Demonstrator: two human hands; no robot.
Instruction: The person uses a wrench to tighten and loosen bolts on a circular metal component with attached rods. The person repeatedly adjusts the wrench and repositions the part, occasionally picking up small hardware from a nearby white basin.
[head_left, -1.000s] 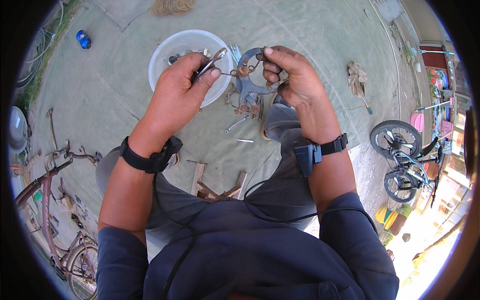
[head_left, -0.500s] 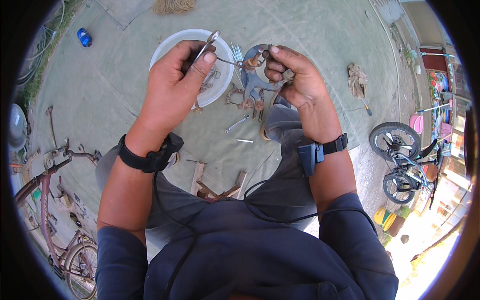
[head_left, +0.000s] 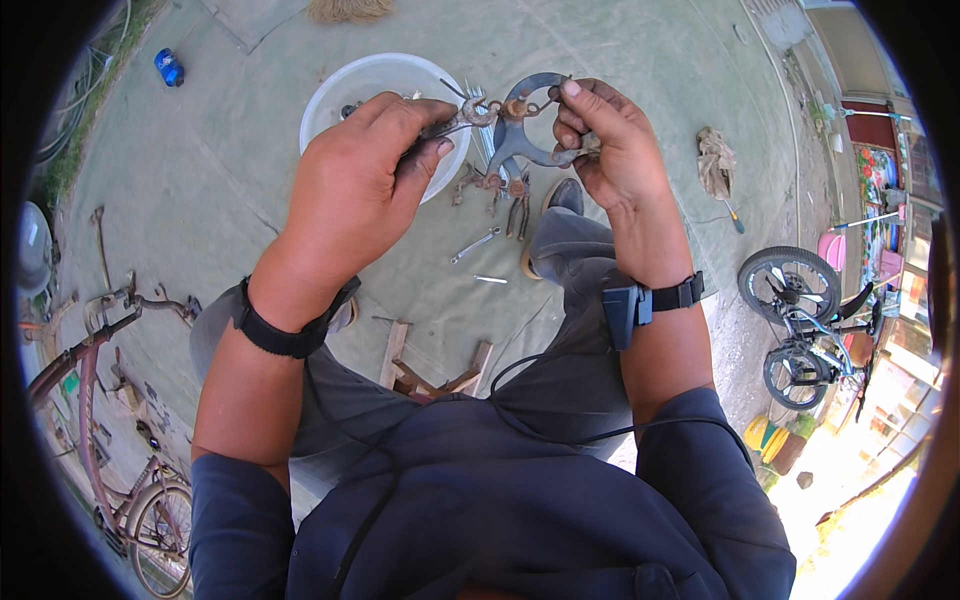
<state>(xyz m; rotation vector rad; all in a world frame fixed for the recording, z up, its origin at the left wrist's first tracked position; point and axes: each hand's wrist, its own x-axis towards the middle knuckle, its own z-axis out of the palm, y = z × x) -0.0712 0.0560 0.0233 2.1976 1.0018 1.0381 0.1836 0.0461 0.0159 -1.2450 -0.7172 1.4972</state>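
Note:
My left hand is closed round a wrench, whose shiny jaw end sticks out past the fingertips. That end lies up against, or very close to, a rusty bolt on a curved, blue-grey metal part. A thin wire-like piece shows beside the jaw. My right hand grips the part's right side, thumb and forefinger pinched at the top and the other fingers curled. Behind my left hand stands a white basin with small dark pieces inside, partly hidden.
Below the part lie rusty metal pieces, pliers, another wrench and a small metal rod. A wooden stand is between my legs. Bicycles stand left and right; a trowel-like tool lies right.
The wrench has turned in my left hand, from its ring end pointing up to its jaw end at the bolt. The metal part has tilted, showing its curve more openly.

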